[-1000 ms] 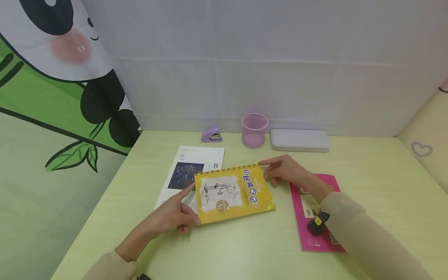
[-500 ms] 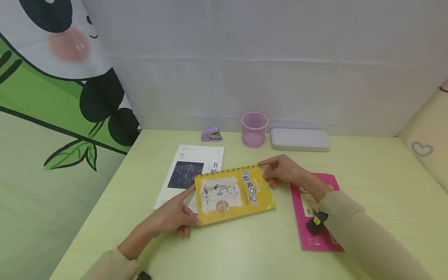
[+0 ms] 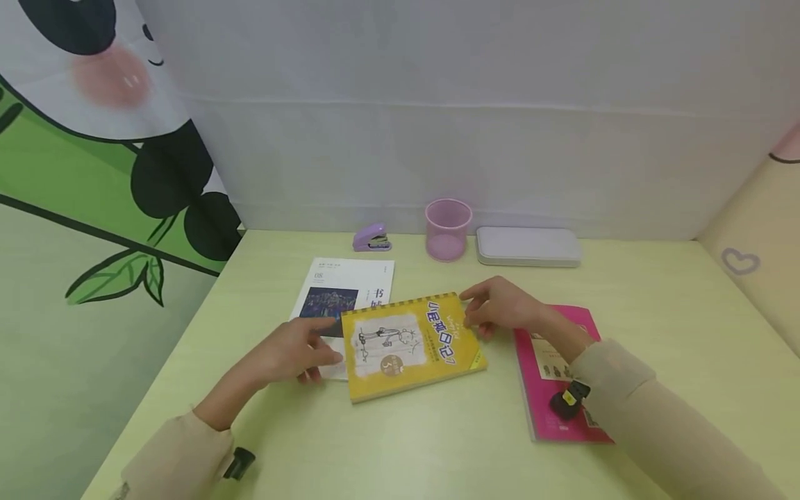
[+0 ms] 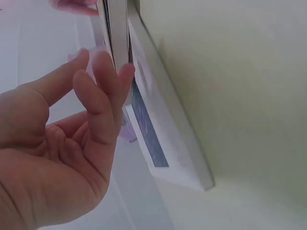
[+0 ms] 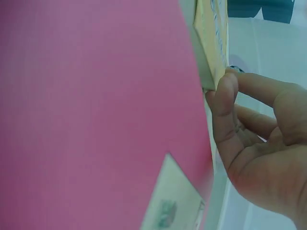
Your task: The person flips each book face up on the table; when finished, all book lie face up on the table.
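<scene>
A yellow book [image 3: 409, 351] with a cartoon figure on its cover lies slanted at the middle of the table, overlapping a white book [image 3: 350, 274] with a dark picture. My left hand [image 3: 284, 354] is over the white book, a small gap from the yellow book's left edge. The left wrist view shows this hand [image 4: 72, 129] with its fingers loosely bent and nothing in them. My right hand [image 3: 503, 305] is at the yellow book's upper right corner, fingertips right at the edge. In the right wrist view, the right hand's fingertips [image 5: 225, 91] meet at the book's corner.
A pink book [image 3: 550, 410] lies under my right forearm. Along the back of the table stand a purple stapler [image 3: 371, 238], a pink cup [image 3: 447, 236] and a pale flat case [image 3: 528, 247], in front of a white cloth wall [image 3: 437, 153].
My left hand has let go of the yellow book's left edge and drawn back to the left and slightly up. The right hand stays by the upper right corner; the head view shifts slightly.
</scene>
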### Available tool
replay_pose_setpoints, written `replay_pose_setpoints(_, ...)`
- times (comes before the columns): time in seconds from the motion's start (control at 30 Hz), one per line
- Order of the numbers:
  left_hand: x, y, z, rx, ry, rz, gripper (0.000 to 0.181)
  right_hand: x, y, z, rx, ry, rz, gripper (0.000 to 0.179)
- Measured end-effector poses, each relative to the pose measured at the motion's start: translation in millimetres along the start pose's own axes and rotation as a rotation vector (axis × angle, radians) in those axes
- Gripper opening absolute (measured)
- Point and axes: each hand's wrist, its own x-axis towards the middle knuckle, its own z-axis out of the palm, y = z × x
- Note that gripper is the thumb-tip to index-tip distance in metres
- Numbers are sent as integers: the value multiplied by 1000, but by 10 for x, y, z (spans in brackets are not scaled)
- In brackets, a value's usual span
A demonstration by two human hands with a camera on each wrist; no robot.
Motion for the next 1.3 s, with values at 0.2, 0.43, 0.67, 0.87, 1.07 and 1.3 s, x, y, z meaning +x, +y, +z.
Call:
replay_pose_setpoints(0.2,261,-4,-157,59,28,75,62,-83,-75,27,-101,-3,34,61)
replay_pose_setpoints(0.43,422,-35,-176,72,24,66,56,-190,-95,122,-178,-9,71,66)
replay_pose_setpoints(0.67,480,-30,-186,71,18,70,54,-363,-129,214,-258,-1,145,82)
replay_pose_setpoints(0.87,493,-27,-160,52,31,78,55,-449,-139,296,-323,12,139,90)
replay_pose_setpoints(1.07,510,-26,-140,39,42,87,54,-472,-132,337,-346,17,106,91)
replay_pose_setpoints(1.3,529,-33,-125,27,44,102,50,-442,-114,306,-345,11,107,91)
